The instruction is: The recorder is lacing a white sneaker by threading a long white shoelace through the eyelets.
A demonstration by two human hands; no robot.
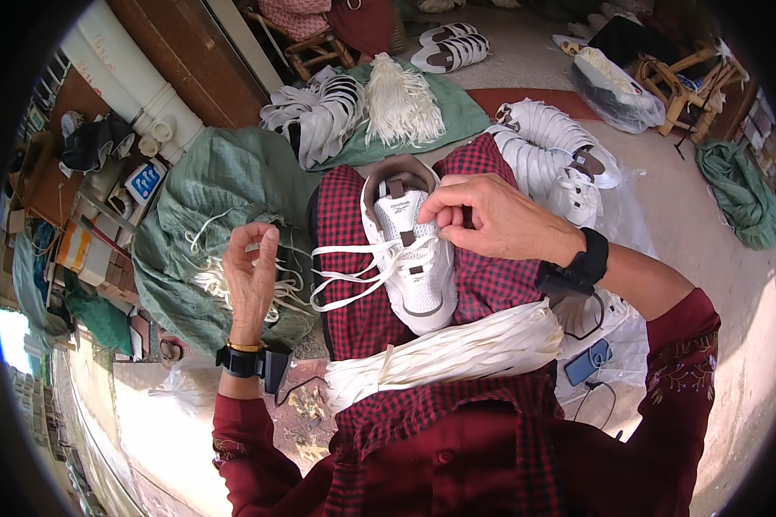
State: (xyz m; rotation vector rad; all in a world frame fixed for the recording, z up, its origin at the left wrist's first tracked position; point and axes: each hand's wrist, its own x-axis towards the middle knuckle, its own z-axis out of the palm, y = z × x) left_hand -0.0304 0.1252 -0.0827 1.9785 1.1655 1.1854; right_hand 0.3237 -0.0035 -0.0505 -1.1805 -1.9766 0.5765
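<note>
A white sneaker (422,289) with a brown lining and dark patches rests on my lap, its toe toward me. White shoelace (341,283) loops hang off its left side. At the eyelets on the shoe's right edge, my right hand (500,220) pinches the lace; its fingertips partly hide the grip. My left hand (252,271) is raised to the left of the shoe, apart from it, with loosely curled fingers and nothing visible in them. Across my lap, nearer my body, lies a tied bundle of flat white laces (444,353).
Green cloth (207,189) with loose laces lies at left. Beyond my knees are white shoes (323,116) and a lace pile (401,99). More white shoes (552,155) lie at right, near a phone (588,362) with a cable. A wooden stool (685,90) stands far right.
</note>
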